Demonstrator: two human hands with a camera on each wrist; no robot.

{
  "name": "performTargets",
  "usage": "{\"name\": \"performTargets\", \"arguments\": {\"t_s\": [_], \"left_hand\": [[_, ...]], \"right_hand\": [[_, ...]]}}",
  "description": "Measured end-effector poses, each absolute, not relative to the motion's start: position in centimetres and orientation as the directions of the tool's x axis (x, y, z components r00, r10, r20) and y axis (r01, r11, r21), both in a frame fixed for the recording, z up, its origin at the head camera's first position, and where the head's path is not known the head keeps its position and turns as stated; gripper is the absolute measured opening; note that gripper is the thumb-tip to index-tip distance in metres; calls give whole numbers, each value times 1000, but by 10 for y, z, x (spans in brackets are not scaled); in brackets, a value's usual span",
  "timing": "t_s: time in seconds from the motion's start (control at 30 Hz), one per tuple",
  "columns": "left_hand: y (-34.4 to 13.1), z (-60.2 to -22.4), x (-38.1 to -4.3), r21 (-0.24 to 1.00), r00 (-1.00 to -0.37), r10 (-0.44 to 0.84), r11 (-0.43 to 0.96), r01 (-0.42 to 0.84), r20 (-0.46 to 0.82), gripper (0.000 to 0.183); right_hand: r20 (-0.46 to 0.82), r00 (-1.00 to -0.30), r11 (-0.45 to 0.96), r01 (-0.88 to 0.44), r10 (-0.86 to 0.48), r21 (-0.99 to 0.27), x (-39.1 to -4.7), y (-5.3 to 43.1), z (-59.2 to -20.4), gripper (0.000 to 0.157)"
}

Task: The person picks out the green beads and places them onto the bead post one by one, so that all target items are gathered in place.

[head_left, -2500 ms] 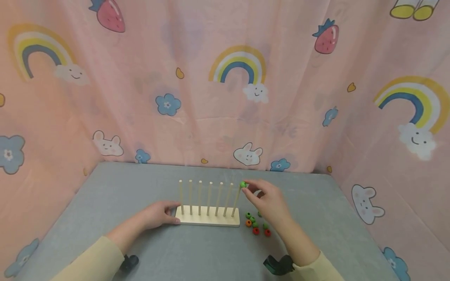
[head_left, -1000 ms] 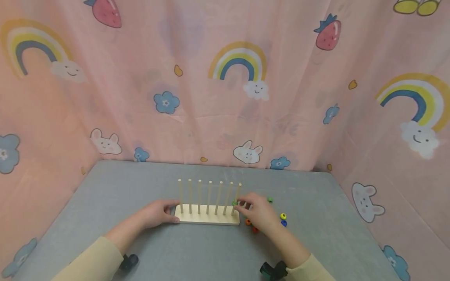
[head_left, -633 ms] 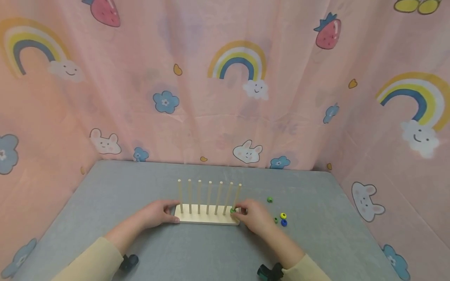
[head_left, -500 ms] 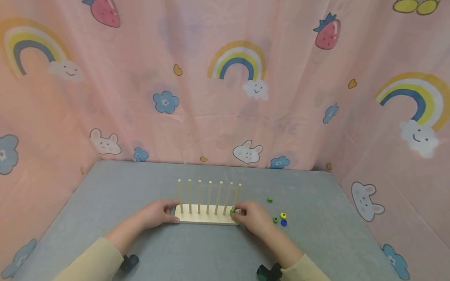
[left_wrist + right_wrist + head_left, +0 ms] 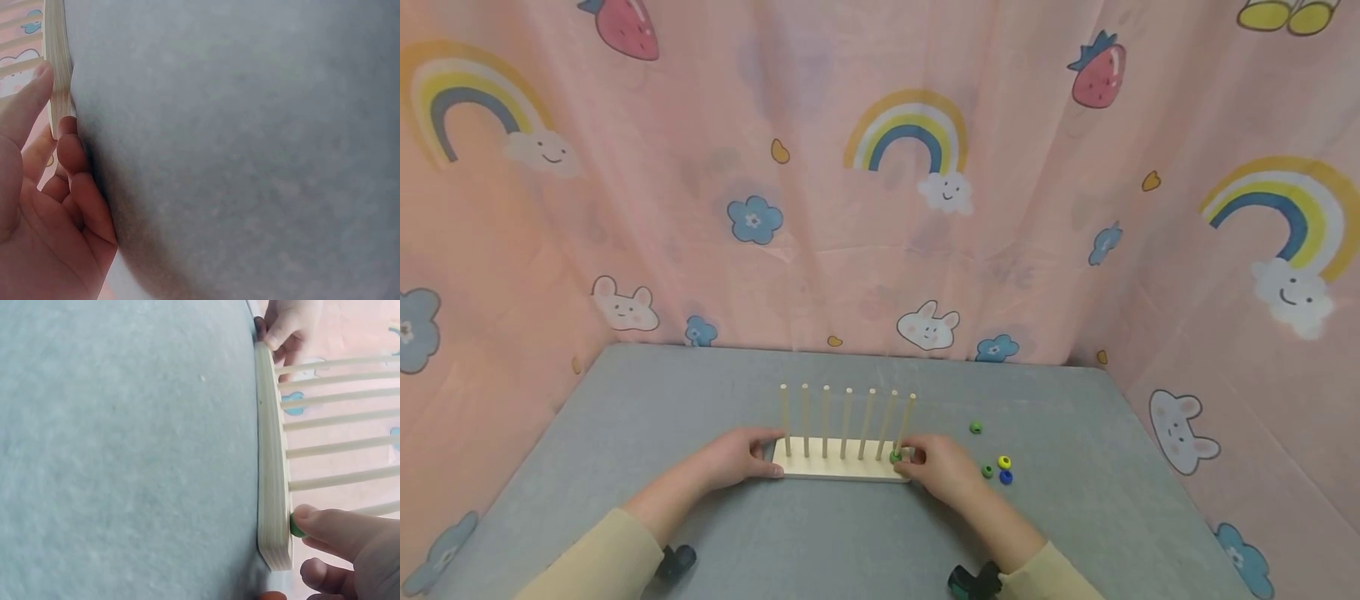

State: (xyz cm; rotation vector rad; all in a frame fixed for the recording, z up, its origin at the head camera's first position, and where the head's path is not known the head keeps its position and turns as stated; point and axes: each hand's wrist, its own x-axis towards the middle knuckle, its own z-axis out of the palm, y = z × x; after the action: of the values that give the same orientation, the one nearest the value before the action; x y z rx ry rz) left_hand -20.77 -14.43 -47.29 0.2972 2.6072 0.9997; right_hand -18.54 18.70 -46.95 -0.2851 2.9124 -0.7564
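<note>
While seven pegs (image 5: 846,425) upright, right fingers (image 5: 337,528) tight on one green bead (image 5: 296,529) (left fingers (image 5: 72,153) round one base (image 5: 838,470)).

Green bead (image 5: 896,457) lowered from top of rightmost peg (image 5: 907,418) to wooden base (image 5: 842,467), right hand (image 5: 946,469) down with it, yellow bead (image 5: 1004,462) and blue bead (image 5: 1006,477) now in view

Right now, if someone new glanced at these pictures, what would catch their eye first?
Probably the pink curtain, printed with rainbows, across the upper head view. Below it on the gray table stands a wooden rack of seven pegs, the left grip holding its left end and the right grip pinching a green bead at the foot of the rightmost peg. A yellow bead and a blue bead lie loose farther right.
</note>
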Motion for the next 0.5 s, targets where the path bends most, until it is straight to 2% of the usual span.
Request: {"name": "performTargets", "arguments": {"t_s": [0.27,0.5], "left_hand": [[-144,-473,-209,678,-921,314,731,79,-231,63],[-145,-472,-208,675,-920,317,733,82,-231,62]], "right_hand": [[-135,-974,821,-76,-184,-566,-186,196,-459,30],[-88,-984,859,-90,-155,-504,-183,215,-449,29]]}}
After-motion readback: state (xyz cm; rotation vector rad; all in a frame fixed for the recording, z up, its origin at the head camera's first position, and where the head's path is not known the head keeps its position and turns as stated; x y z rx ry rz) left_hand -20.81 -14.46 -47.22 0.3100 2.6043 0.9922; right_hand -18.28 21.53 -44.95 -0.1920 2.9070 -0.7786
